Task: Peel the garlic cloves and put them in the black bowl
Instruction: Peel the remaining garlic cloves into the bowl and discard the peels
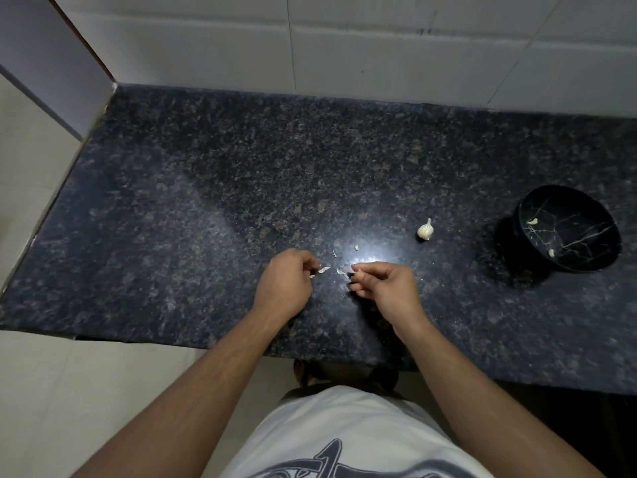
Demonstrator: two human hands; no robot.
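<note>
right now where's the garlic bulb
In the head view, the garlic bulb sits on the counter, right of centre, between the right hand and the black bowl.

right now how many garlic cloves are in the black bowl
2. One clove lies on the far left inner wall of the black bowl; the other clove lies near its front rim. The tilted near wall may hide more.
</note>
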